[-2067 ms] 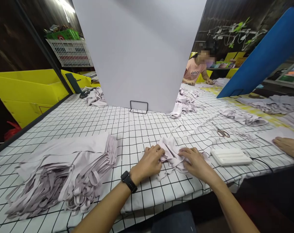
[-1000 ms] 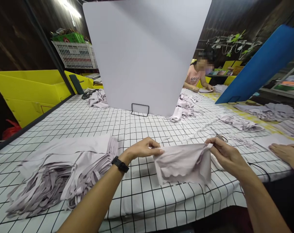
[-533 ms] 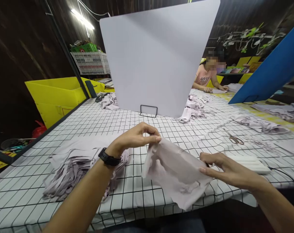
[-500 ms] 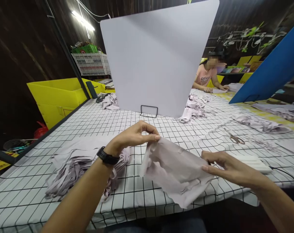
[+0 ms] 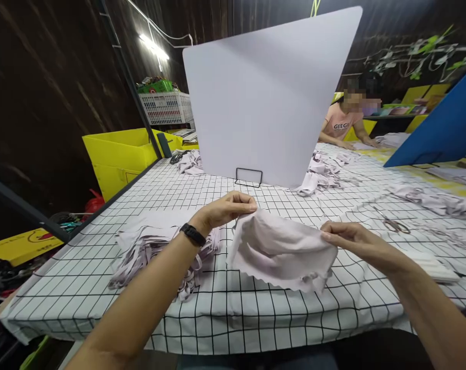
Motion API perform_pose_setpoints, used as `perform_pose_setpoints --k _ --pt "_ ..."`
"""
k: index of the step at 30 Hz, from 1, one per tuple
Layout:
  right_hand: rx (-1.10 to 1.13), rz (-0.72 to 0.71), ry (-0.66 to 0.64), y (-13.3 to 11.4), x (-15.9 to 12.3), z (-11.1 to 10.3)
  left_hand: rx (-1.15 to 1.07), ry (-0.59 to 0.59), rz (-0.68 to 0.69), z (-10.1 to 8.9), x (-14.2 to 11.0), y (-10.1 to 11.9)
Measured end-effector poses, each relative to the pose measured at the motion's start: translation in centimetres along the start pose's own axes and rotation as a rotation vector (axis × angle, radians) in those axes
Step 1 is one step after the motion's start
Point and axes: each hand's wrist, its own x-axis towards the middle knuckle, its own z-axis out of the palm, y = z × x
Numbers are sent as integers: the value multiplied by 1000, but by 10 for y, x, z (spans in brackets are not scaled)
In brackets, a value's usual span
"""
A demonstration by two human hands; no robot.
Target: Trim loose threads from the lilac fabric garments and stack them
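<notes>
Cloth piece: a pale lilac-grey piece with a wavy lower edge [image 5: 282,246] is held up between the hands, in front of the near table edge; contact of its lower edge with the checked tablecloth [image 5: 213,192] cannot be confirmed.
Left hand [image 5: 230,208]: thumb and fingers closed in a narrow pinch on the upper left corner.
Right hand [image 5: 350,237]: narrow pinch on the upper right end; the cloth is slung between the two grips.
Stage: judged partway; one piece is spread for handling and has not been laid down.
Done: no finished pile can be told from an unfinished one; loose heaps lie beside the white panel [image 5: 263,103] and near the scissors [image 5: 392,224].
Left over: many layered pieces with straps are seen in the stack [image 5: 138,252], held by neither hand; whether they await work is not shown.
Hidden: part of the stack is covered by the left forearm, part of the white corded box [image 5: 436,268] by the right.
Cut off: blue panel [image 5: 444,121], at the right border.
Unclear: seams, folded inner layers and small scraps near the scissors.
</notes>
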Motion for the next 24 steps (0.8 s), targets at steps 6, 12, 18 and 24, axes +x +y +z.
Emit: perform_pose_setpoints --k 6,12,18,24 --pt "-326 -240 379 -32 4 32 109 -87 23 19 26 13" --pt "-619 -656 359 -56 2 80 -58 59 -39 27 47 11" --pt "-710 -765 422 -40 8 87 -105 38 -24 25 47 17" --pt "-672 -811 339 -73 22 69 -85 -11 -33 22 52 12"
